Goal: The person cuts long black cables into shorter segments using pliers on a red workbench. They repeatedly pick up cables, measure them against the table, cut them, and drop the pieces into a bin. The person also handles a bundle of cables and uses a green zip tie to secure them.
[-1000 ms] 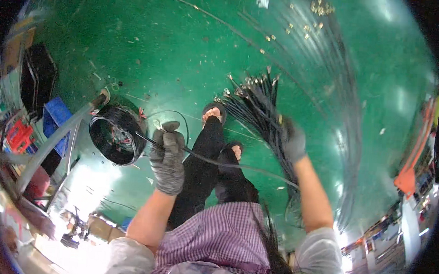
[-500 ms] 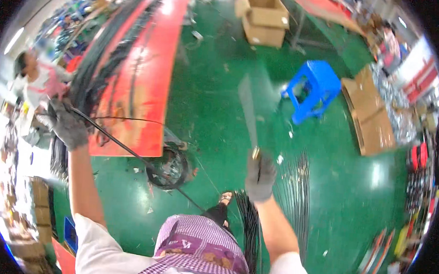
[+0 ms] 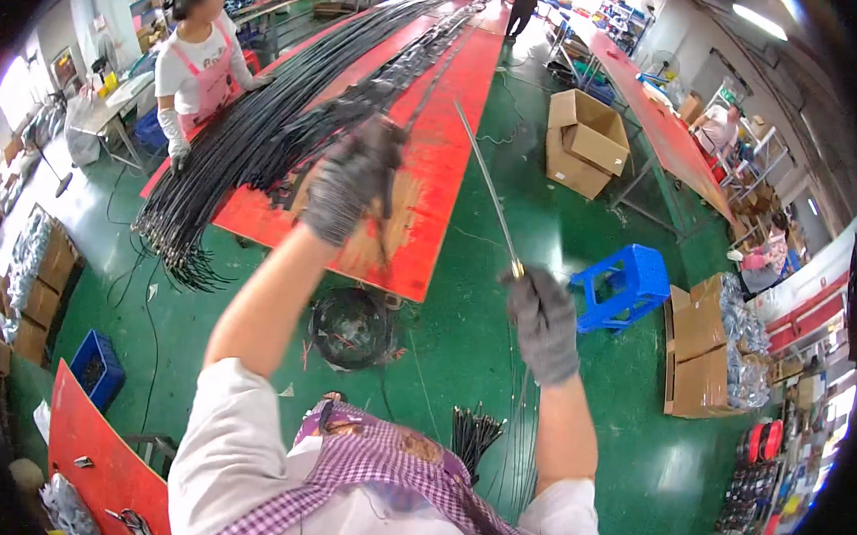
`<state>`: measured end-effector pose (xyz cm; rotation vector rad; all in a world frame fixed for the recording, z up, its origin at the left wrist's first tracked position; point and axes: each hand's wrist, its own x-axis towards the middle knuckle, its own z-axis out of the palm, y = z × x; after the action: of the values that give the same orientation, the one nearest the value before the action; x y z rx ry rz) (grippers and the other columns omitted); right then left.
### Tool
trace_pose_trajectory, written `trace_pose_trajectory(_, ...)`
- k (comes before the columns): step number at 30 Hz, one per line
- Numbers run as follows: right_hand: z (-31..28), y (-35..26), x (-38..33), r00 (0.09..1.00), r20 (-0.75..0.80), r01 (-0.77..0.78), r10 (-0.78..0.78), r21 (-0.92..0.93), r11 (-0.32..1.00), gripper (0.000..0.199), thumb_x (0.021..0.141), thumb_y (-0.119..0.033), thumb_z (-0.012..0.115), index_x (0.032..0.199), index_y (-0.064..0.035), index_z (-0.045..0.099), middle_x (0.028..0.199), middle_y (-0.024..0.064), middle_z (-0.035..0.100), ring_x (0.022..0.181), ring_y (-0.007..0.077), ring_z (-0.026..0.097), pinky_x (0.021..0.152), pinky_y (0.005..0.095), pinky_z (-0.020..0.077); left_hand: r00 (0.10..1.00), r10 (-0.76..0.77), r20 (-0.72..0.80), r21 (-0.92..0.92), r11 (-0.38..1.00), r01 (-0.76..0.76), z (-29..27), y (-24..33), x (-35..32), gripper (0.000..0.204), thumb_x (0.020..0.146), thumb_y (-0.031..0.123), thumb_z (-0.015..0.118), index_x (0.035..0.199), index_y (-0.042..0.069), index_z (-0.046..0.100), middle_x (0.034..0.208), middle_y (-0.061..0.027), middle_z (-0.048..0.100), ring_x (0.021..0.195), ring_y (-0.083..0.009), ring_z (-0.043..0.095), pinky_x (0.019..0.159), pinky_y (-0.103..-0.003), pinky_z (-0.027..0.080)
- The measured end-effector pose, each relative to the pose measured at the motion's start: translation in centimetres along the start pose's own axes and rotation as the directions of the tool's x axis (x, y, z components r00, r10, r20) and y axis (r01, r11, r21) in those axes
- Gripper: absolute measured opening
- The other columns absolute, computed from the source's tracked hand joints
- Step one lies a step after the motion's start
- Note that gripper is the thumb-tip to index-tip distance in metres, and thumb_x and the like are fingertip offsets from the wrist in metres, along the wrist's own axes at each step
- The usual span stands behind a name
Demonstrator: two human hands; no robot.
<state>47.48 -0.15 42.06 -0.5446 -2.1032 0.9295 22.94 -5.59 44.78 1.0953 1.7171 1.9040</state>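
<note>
My right hand (image 3: 543,330), in a grey glove, is closed around the lower end of a thin silvery metal rod (image 3: 490,193). The rod slants up and away to the left, with a brass-coloured piece just above my fingers. My left hand (image 3: 343,187), also gloved, is raised over the near part of a red table (image 3: 420,238). Its fingers are smeared by motion, and whether they hold anything cannot be made out. Beyond it lies a long bundle of black cables (image 3: 251,142) on the table. Thin dark strands (image 3: 519,418) show below my right hand.
A coil of black cable (image 3: 348,326) lies on the green floor by the table's end. A blue stool (image 3: 631,283) and open cardboard boxes (image 3: 585,140) stand to the right. A co-worker (image 3: 202,57) in a pink apron stands at the table's left. A blue crate (image 3: 102,367) sits lower left.
My left hand has moved right, over the table; the black cable it held no longer shows in it. The rod in my right hand was blurred and is now sharper. The view has tilted upward.
</note>
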Motion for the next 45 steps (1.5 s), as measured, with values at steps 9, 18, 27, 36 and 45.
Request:
trace_pose_trajectory(9,12.2,-2.6,-3.7,0.955,-0.228,-0.247,0.189,-0.262,0.933,0.009,0.078,-0.008,0.047,0.082,-0.0027,0.053,0.058,0.0115,0.05,0.045,0.0185,0.048,0.043,0.0272,0.0372,0.935,0.039,0.351,-0.399,0.91,0.112,-3.7,-8.6,1.7,0.024,0.083,0.025,0.045,0.091,0.006,0.056,0.063,0.0046,0.05,0.05,-0.0017,0.039,0.044,-0.016,0.029)
trace_pose_trajectory(18,16.9,-6.2,-4.1,0.919,-0.351,-0.29,0.178,-0.298,0.909,0.011,0.078,-0.007,0.046,0.084,-0.0017,0.053,0.062,0.012,0.053,0.049,0.0202,0.051,0.044,0.0278,0.0386,0.751,0.239,0.616,-0.281,0.957,-0.074,-6.9,-6.0,-1.0,0.021,0.083,0.019,0.044,0.095,0.006,0.054,0.07,0.0015,0.051,0.061,-0.0058,0.046,0.054,-0.02,0.038)
trace_pose_trajectory(27,17.1,-8.3,-3.0,0.919,-0.277,-0.278,0.28,0.046,0.959,0.015,0.076,-0.013,0.053,0.084,-0.002,0.057,0.068,0.0068,0.055,0.062,0.0134,0.054,0.054,0.0276,0.0439,0.58,0.424,0.696,-0.102,0.858,-0.504,-8.3,-7.1,-7.1,0.033,0.071,-0.001,0.046,0.103,0.004,0.049,0.08,-0.0145,0.053,0.075,-0.0295,0.052,0.066,-0.032,0.042)
trace_pose_trajectory(36,12.9,-10.2,-8.4,0.909,-0.185,-0.316,0.372,0.275,0.908,0.025,0.072,-0.01,0.058,0.096,-0.0029,0.052,0.077,0.0061,0.057,0.067,0.0102,0.054,0.056,0.0229,0.0459,0.563,0.408,0.719,-0.074,0.85,-0.522,-6.9,-3.5,-14.5,0.037,0.069,-0.003,0.046,0.107,0.002,0.044,0.085,-0.0151,0.052,0.077,-0.028,0.052,0.066,-0.032,0.042)
trace_pose_trajectory(45,9.5,-13.3,-13.5,0.896,-0.063,-0.367,0.44,0.452,0.813,0.028,0.074,-0.012,0.057,0.099,-0.0013,0.051,0.081,0.0067,0.057,0.071,0.011,0.054,0.058,0.0227,0.0471,0.684,0.287,0.671,-0.15,0.956,-0.253,-5.1,-0.8,-20.9,0.02,0.079,0.004,0.043,0.096,0.001,0.051,0.073,-0.0114,0.056,0.063,-0.0189,0.053,0.06,-0.026,0.041)
